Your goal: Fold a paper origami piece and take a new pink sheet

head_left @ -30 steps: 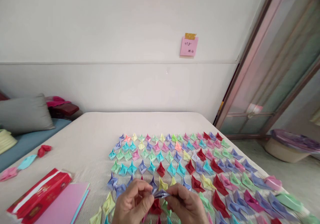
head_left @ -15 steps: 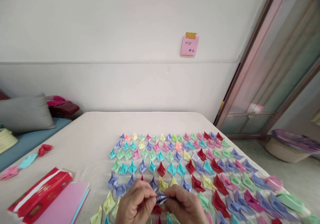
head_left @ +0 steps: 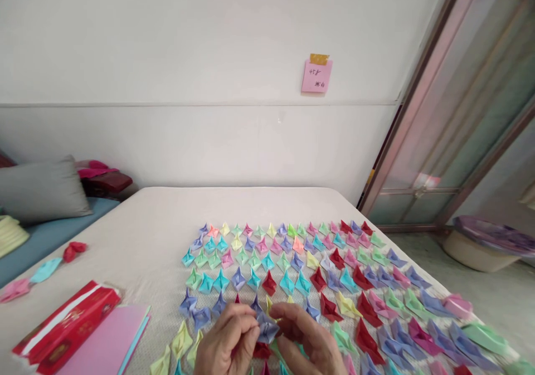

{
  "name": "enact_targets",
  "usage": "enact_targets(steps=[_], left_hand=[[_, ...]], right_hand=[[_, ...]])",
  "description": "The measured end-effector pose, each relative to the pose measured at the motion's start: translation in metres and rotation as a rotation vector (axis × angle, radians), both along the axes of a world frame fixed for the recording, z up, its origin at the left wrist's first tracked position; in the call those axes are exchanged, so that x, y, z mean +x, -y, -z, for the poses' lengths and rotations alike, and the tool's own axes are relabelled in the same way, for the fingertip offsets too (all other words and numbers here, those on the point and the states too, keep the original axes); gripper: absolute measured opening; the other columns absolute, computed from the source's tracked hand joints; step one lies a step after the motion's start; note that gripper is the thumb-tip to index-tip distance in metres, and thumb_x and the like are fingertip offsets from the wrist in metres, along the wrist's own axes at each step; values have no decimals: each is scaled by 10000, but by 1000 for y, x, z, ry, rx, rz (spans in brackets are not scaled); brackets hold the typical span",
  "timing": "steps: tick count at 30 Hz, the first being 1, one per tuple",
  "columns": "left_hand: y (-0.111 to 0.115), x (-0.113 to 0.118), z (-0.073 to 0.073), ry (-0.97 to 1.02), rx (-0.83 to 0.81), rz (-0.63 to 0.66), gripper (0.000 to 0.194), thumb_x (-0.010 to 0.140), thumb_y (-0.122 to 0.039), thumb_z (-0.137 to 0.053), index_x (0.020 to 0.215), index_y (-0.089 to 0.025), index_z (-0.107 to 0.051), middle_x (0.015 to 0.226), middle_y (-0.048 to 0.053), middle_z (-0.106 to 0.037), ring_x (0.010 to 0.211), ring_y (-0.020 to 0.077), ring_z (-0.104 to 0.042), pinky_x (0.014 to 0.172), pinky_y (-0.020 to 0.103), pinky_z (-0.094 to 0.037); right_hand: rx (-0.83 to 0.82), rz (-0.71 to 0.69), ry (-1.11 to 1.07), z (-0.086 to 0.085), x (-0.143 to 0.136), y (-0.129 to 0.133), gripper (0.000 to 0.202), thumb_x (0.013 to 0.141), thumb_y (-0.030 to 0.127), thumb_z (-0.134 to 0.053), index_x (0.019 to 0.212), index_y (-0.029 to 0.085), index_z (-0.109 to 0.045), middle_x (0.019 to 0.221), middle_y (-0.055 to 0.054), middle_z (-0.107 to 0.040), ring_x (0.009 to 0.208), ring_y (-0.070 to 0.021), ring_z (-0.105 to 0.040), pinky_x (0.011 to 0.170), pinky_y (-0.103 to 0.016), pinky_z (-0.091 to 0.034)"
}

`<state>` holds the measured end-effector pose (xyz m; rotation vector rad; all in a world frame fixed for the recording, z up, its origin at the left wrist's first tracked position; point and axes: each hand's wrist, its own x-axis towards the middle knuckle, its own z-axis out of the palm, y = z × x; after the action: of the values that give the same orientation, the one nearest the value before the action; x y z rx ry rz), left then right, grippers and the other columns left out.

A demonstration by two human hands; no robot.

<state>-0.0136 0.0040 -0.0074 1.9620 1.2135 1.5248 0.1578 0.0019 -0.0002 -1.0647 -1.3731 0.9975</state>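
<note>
Where the lower edge of the head view cuts off the wrists, the left hand (head_left: 228, 341) and the right hand (head_left: 307, 341) are seen close together above the table (head_left: 146, 235). A small folded piece of blue-purple paper (head_left: 266, 328) is pinched between them: the fingers of both hands are curled in and closed on it, the left from its left side, the right from its right side and above. The piece is held just over the near rows of a broad field of folded paper shapes (head_left: 317, 269) in blue, green, pink, yellow, red and purple, which is laid out in rows across the pale cloth of the table.

At the left, a red packet (head_left: 62, 325) is seen lying beside a stack of pink paper sheets (head_left: 108, 344). Farther left, near the table's edge, a few loose crumpled pieces (head_left: 73, 249) are scattered. On the white wall behind, a pink sticky note (head_left: 316, 76) is fixed under a strip of yellow tape; its writing cannot be read. A grey cushion (head_left: 42, 191) is seen at the far left.
</note>
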Motion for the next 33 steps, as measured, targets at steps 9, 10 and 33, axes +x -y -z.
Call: enact_targets(steps=[9,10,33], left_hand=[[4,6,6,-125,73,9,114,921,-201,-587,922,-256,-686,922,46,-730,808,154,-743,742,148,-526],[4,7,6,-132,71,13,107,921,-215,-589,929,-257,-687,925,48,-730,814,160,-743,740,156,-532],[2,4,-1,249,-223,10,130,847,-317,-685,741,-254,-730,862,10,-729,779,153,-675,722,177,-493]], right_hand=[[380,10,299,-3,9,-3,213,799,64,-655,889,246,-721,975,-47,-718,779,-156,-729,713,-197,-566],[399,-3,342,-1,10,-3,202,810,60,-647,886,234,-716,972,-55,-719,778,-157,-733,710,-196,-568],[345,74,266,0,5,-1,130,892,208,-613,782,250,-668,922,-26,-712,761,-151,-703,734,-194,-536]])
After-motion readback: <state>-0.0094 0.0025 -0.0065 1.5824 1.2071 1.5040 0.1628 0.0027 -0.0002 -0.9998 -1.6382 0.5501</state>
